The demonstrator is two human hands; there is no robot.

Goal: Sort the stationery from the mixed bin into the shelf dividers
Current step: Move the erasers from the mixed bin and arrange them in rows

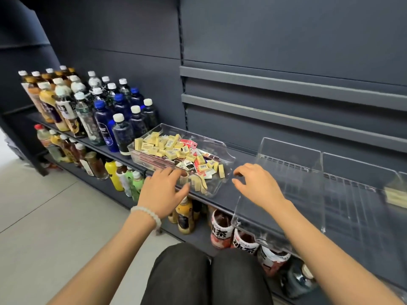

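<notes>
A dark grey shelving unit (pixel 286 40) fills the view, with two bare rails across its back panel at the right and three shelf levels showing. The middle shelf (pixel 222 195) carries everything that matters here. To the right on it stand the clear acrylic shelf dividers (pixel 293 172): two upright panels show plainly and the edge of a third sits at the far right, with one pale yellow blurred item (pixel 395 195) lying in the compartment beyond the second panel. Left of them sits one clear plastic mixed bin (pixel 229 155), just beside the nearest divider, heaped with yellow erasers (pixel 158 145), too many and too jumbled to count, along with several red-and-white packets (pixel 188 143) and a bundle of dark reddish pencils (pixel 152 160) along its near side. Further left on the same shelf stand roughly two dozen drink bottles (pixel 92 106), blue, clear and tea-coloured, in rows; more bottles (pixel 220 232) crowd the shelf below. Two hands reach forward over a pair of knees in dark trousers (pixel 207 276). The left hand (pixel 163 192), with one white bead bracelet (pixel 146 213) on the wrist, rests spread at the bin's near corner, fingers straight and holding nothing. The right hand (pixel 257 183) hovers between bin and nearest divider, fingers loosely curled, holding nothing.
</notes>
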